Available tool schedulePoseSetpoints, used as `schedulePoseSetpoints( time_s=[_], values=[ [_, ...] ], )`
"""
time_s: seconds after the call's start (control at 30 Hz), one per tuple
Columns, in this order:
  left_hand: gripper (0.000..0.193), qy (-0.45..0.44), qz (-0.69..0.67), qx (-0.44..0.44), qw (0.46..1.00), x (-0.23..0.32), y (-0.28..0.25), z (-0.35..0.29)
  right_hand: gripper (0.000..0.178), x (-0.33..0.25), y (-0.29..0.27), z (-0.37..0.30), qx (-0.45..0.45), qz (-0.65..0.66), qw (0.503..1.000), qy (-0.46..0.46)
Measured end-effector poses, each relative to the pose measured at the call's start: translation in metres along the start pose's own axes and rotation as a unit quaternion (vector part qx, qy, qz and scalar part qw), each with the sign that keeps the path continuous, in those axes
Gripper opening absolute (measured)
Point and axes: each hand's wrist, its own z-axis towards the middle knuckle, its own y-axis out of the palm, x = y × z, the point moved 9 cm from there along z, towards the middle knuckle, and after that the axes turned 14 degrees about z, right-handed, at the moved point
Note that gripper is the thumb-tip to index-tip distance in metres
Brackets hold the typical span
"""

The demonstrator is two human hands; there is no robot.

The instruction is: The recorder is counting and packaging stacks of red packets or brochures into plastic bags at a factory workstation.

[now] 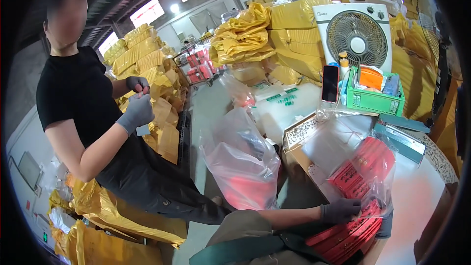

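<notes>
My left hand (pixel 342 211), in a grey glove, closes its fingers on the upper end of a stack of red printed envelopes (pixel 338 238) held against my lap. Only a grey-gloved part of my right hand (pixel 385 224) shows on the stack's right side; its fingers are hidden behind the stack and clear plastic. Just beyond my hands, a clear plastic bag (pixel 385 167) lies over more red envelopes (pixel 365 162) on the table. The bag's near end reaches down to my hands and the stack.
A green crate (pixel 375 99), a phone (pixel 330 84) and a white fan (pixel 357 37) stand at the table's back. A teal metal box (pixel 401 140) is at right. Left of the table is a clear sack (pixel 240 162) with red contents. A co-worker (pixel 73 88) in grey gloves stands left, among yellow sacks (pixel 147 64).
</notes>
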Motion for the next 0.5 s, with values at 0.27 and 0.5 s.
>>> schedulePoseSetpoints(
  time_s=[0.27,0.5],
  values=[
    [0.008,-0.027,-0.053,0.010,0.998,-0.004,0.002,-0.010,0.059,0.051,0.029,-0.062,0.046,0.186,0.980,0.051],
    [0.015,-0.046,-0.145,0.021,0.988,0.002,0.009,-0.025,0.059,0.161,-0.028,-0.123,0.125,0.162,0.978,0.042]
  ],
)
